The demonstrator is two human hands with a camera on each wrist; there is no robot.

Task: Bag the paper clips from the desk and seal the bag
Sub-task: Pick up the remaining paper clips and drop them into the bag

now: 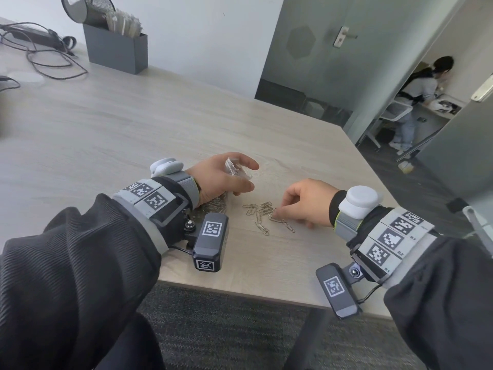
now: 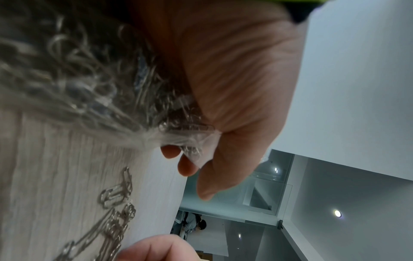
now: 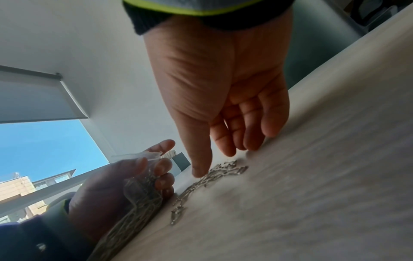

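My left hand [image 1: 221,180] grips a clear plastic bag [image 1: 236,169] near its mouth, and the bag's lower part rests on the desk, filled with paper clips. The left wrist view shows the bag [image 2: 89,88] bunched under my palm [image 2: 234,88]. Several loose silver paper clips [image 1: 262,213] lie scattered on the desk just right of the bag. My right hand [image 1: 304,204] reaches down onto them. In the right wrist view its thumb [image 3: 201,169] touches the paper clips [image 3: 223,170], the other fingers stay apart from the thumb, and nothing is pinched between them.
The wooden desk [image 1: 133,129] ends close to my body and at the right corner. At the back left stand a grey box [image 1: 117,49], a mesh cup [image 1: 85,9] and loose cables [image 1: 40,49]. A person [image 1: 416,97] sits beyond the glass door.
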